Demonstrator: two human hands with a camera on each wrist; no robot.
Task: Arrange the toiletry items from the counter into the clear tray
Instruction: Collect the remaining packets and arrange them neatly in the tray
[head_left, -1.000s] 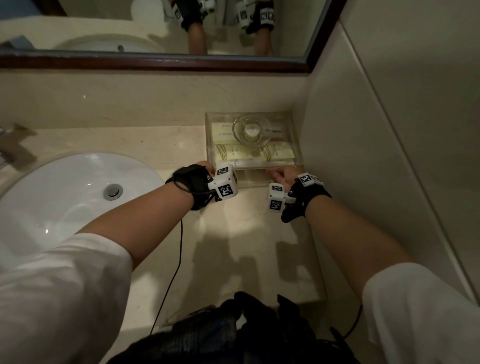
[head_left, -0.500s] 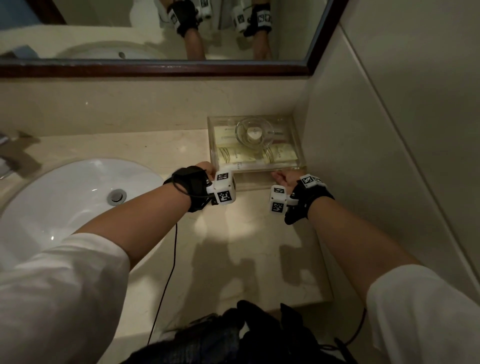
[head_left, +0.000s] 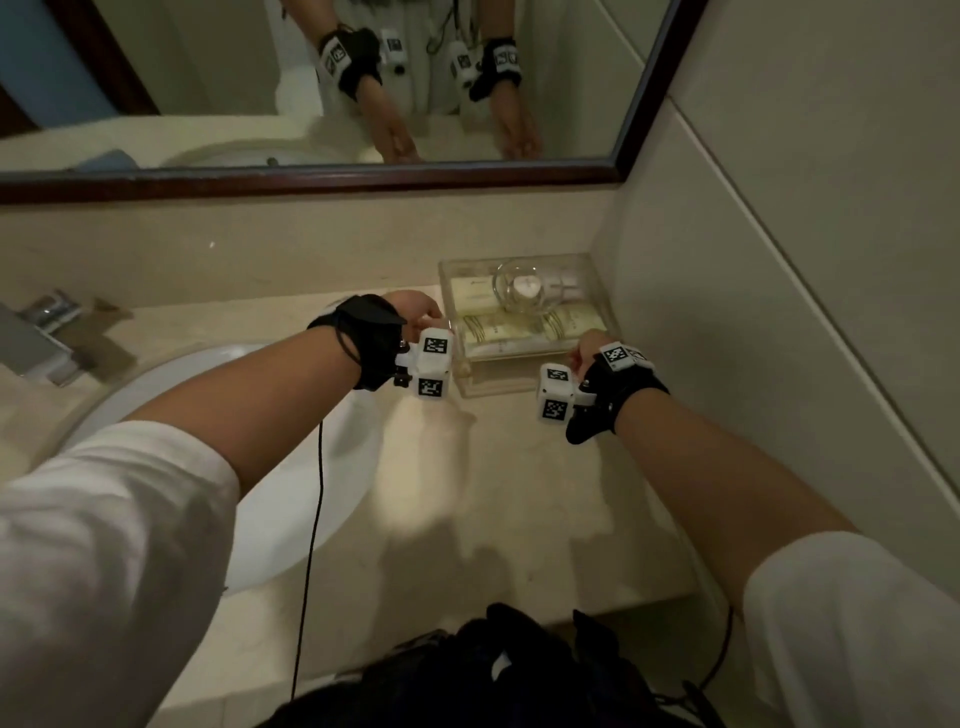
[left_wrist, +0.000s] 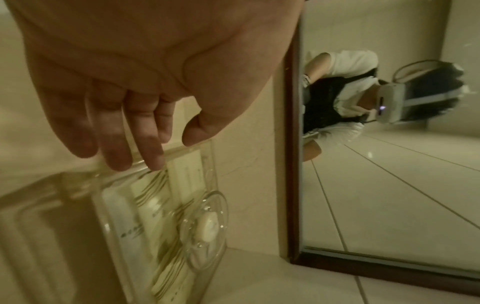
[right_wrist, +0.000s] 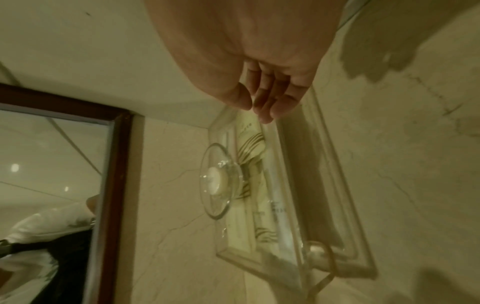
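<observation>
The clear tray (head_left: 519, 376) stands in the back right corner of the counter, against both walls. Cream toiletry packets (head_left: 488, 328) lie inside it, and a small glass dish (head_left: 522, 288) with a white soap sits on top of them. My left hand (head_left: 421, 312) is at the tray's left side; in the left wrist view its straight fingers (left_wrist: 155, 160) reach the tray's rim (left_wrist: 182, 149). Just above the front right corner hovers my right hand (head_left: 579, 353), fingers loosely bent and holding nothing (right_wrist: 254, 111). The dish (right_wrist: 218, 181) and packets (right_wrist: 249, 131) also show in the right wrist view.
A white sink basin (head_left: 234, 467) fills the counter's left, with a chrome faucet (head_left: 36, 332) behind it. The framed mirror (head_left: 311, 179) hangs above the backsplash, and the tiled wall (head_left: 779, 312) closes the right side. A dark bag (head_left: 493, 675) hangs below the counter's front edge.
Both hands have come off the tray's front edge: the left moved to its left side, the right drew slightly back. The view has tilted up toward the mirror.
</observation>
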